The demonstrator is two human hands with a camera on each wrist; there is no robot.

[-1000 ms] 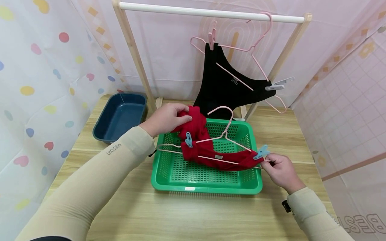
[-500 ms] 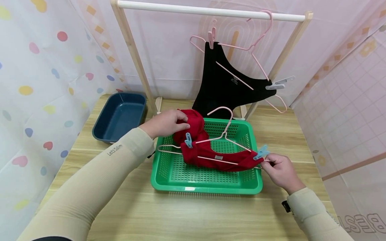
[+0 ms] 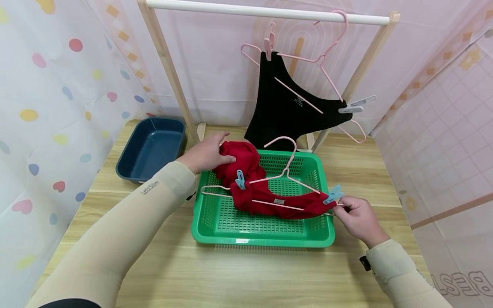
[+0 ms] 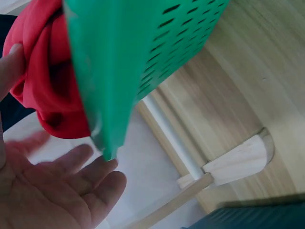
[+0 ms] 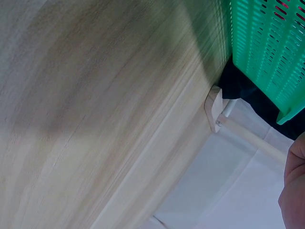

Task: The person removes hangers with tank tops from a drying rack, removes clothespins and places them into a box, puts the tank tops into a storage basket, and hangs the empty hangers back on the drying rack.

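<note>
A red garment (image 3: 246, 164) with a small label lies partly bunched over the left back of the green basket (image 3: 265, 241). Two blue clothespins, one at the left (image 3: 240, 179) and one at the right (image 3: 333, 194), clip it to a pale pink clothes hanger (image 3: 286, 171). My left hand (image 3: 208, 154) is spread beside the bunched part, thumb against the cloth; the left wrist view shows its fingers (image 4: 78, 183) loose below the fabric. With my right hand (image 3: 360, 218) I pinch the hanger's right end. In the right wrist view only an edge of that hand (image 5: 295, 186) shows.
Behind the basket stands a rack with a white rail (image 3: 269, 12) and wooden legs. From it hangs a black garment (image 3: 292, 107) on a pink hanger (image 3: 343, 38), with pink and grey clothespins. A dark blue basin (image 3: 152, 147) sits at the back left of the wooden table (image 3: 269, 278).
My left hand has let go of the bunched red cloth and drawn back left, fingers spreading. The bunched part has settled lower and leftward. The right hand and hanger have stayed put.
</note>
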